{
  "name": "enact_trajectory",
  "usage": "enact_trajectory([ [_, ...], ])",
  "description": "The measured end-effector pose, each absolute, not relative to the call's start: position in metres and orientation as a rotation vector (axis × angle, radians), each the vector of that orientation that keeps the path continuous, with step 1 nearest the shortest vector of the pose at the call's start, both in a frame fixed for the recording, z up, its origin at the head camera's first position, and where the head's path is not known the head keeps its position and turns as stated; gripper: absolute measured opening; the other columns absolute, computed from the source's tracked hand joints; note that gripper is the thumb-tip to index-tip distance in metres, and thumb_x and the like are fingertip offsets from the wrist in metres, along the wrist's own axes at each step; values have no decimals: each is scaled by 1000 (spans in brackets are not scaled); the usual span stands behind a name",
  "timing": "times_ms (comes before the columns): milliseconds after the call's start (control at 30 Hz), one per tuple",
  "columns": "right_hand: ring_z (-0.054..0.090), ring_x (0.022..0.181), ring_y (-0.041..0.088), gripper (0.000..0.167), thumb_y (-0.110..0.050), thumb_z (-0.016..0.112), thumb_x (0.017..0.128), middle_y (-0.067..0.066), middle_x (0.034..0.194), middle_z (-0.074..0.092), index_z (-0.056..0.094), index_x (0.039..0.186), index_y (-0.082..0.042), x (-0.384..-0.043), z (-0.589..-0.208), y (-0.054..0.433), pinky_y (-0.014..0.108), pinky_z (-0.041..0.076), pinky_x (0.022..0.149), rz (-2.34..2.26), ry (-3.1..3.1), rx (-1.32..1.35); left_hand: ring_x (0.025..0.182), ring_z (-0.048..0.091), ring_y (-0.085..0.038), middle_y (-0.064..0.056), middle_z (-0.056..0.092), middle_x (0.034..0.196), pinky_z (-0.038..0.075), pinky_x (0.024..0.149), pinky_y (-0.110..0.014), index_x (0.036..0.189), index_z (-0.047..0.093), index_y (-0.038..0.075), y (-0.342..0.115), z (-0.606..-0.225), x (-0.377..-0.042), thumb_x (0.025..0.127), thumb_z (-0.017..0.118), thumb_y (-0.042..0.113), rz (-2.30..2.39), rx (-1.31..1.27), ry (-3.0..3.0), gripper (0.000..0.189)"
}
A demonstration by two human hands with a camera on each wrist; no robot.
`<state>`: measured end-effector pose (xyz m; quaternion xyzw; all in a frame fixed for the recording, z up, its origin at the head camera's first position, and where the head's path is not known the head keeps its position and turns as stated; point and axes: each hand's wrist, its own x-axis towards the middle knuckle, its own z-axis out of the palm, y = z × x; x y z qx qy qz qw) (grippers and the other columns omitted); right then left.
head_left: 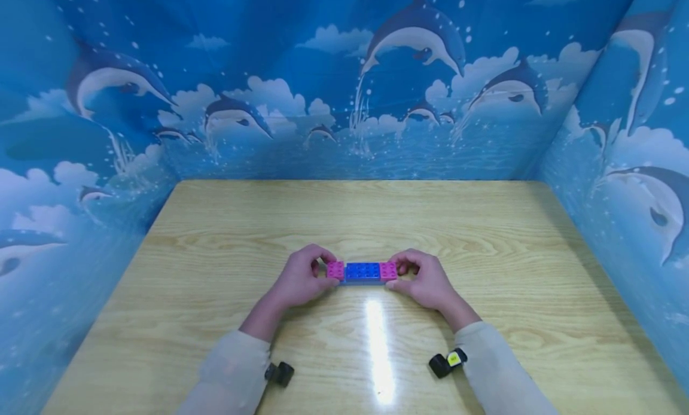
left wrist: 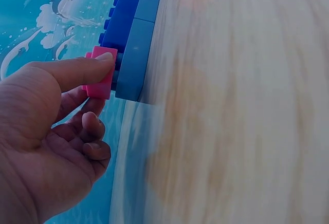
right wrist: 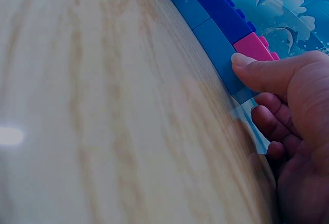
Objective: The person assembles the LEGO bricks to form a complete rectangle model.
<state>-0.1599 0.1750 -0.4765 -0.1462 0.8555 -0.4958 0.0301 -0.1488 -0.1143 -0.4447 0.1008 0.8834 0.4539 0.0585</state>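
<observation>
A row of toy building bricks lies on the table before me. Two light blue bricks [left wrist: 134,54] form its bottom layer, and a dark blue brick [head_left: 363,271] sits on the middle. My left hand [head_left: 304,276] pinches a pink brick [left wrist: 101,82] between thumb and fingers at the left end. Studs show between that brick and the light blue one under it, so it is not flush. At the other end a second pink brick [right wrist: 253,47] sits against the dark blue one. My right hand [head_left: 427,279] grips this end, its thumb on the light blue side; the fingertips behind are hidden.
The wood-grain table [head_left: 258,217] carries a bright light reflection [head_left: 380,349] in front of the bricks. A blue curtain [head_left: 301,62] printed with dolphins stands along the back and both sides. Small black devices [head_left: 281,374] are worn at both wrists.
</observation>
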Motion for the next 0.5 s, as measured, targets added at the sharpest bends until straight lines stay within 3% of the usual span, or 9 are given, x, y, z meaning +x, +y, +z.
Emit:
enact_trajectory([
  [500, 58, 81, 22, 36, -11, 90, 72, 1, 86, 63, 72, 103, -14, -160, -477, 175, 34, 49, 71, -1544, 2634, -448, 78, 53, -21, 4, 59, 90, 48, 66, -34, 101, 71, 13, -110, -442, -152, 72, 90, 13, 1249, 358, 2737, 35],
])
